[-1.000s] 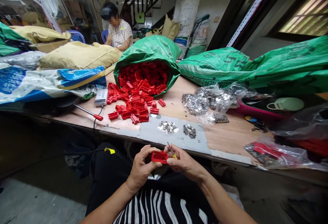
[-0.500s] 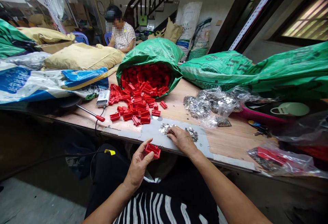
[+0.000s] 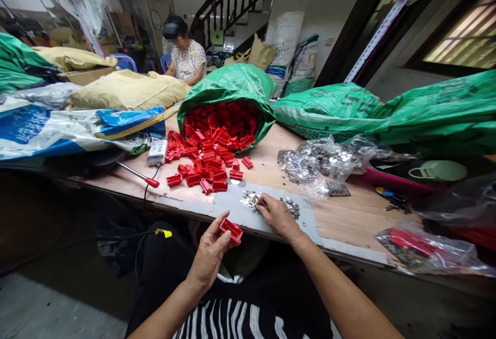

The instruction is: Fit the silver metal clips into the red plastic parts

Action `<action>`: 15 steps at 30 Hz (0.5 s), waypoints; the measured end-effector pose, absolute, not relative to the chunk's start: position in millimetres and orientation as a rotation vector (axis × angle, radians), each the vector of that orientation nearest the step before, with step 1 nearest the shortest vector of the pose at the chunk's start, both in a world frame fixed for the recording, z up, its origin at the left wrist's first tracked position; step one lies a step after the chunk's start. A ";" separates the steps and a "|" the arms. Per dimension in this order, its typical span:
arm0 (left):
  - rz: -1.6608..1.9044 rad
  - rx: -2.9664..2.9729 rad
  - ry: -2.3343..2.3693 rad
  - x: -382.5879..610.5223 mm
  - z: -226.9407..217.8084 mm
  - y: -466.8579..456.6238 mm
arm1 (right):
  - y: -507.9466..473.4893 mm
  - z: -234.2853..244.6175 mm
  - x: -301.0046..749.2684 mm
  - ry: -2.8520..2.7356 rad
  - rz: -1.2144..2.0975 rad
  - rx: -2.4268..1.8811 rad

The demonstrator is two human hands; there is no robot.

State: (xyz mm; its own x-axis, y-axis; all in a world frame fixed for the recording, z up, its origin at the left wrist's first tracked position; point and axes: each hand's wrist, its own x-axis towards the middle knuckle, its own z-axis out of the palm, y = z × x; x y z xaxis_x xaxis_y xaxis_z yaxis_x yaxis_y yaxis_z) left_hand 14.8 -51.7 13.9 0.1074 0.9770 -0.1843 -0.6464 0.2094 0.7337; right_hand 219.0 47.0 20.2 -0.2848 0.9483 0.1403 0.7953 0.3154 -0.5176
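My left hand (image 3: 209, 253) grips a red plastic housing (image 3: 232, 230) between thumb and fingers, its hollow side facing up, just off the table's front edge. Over the grey mat (image 3: 232, 197), my right hand (image 3: 277, 215) has its fingers pinched together at the edge of a pile of small shiny metal pieces (image 3: 250, 198). Whatever lies between those fingertips is too small to make out. A second heap of small metal parts (image 3: 291, 207) lies right behind that hand. Loose red housings (image 3: 209, 160) spill toward the mat from a green woven sack (image 3: 232, 83).
Clear bags of metal parts (image 3: 313, 160) lie to the right, near a pink tray (image 3: 382, 176). A red-tipped metal lever (image 3: 137, 173) and a white device (image 3: 157, 152) with a cable are at left. Another person (image 3: 188, 57) sits across the table.
My right hand has shifted very slightly right along the shiny pile, fingers still pinched. The left hand keeps its hold on the red housing. The camera view has tilted slightly.
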 end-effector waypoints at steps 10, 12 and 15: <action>1.272 0.489 0.741 17.4 14.9 -50.7 | 47.2 19.7 222.6 -2.115 0.519 -1.521; 1.269 0.476 0.732 17.6 15.1 -48.9 | 45.9 21.8 223.3 -2.096 0.519 -1.535; 1.271 0.465 0.721 18.6 16.7 -44.9 | 43.8 25.4 224.5 -2.035 0.579 -1.537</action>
